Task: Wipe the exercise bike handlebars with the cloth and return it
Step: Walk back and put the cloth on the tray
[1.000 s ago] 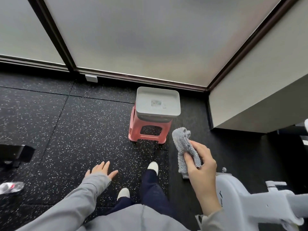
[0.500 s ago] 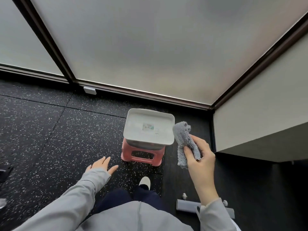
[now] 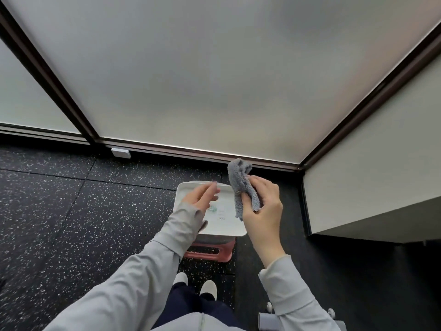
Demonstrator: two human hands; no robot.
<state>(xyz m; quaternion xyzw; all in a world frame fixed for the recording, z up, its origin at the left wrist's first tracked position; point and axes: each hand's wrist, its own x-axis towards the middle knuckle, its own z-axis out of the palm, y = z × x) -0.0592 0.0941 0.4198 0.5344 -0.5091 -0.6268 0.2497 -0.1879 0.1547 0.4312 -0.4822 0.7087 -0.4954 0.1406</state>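
My right hand [image 3: 263, 206] grips a fluffy grey cloth [image 3: 239, 181], which sticks up and hangs down over the right edge of a white tray [image 3: 226, 225]. The tray rests on a pink plastic stool [image 3: 210, 254] on the floor in front of me. Above the tray's left part hovers my left hand [image 3: 202, 195], fingers apart and holding nothing. Of the exercise bike only a grey base foot [image 3: 269, 318] shows at the bottom right; its handlebars are out of view.
Black speckled rubber flooring [image 3: 71, 223] spreads to the left. Frosted glass panels in dark frames [image 3: 191, 149] stand just behind the stool. A white wall with a ledge [image 3: 370, 211] juts out on the right. My white shoes [image 3: 207, 287] stand right before the stool.
The view has swung away from the bike toward the stool. My right hand has carried the cloth over the tray, and my left hand has risen from beside my leg to above it.
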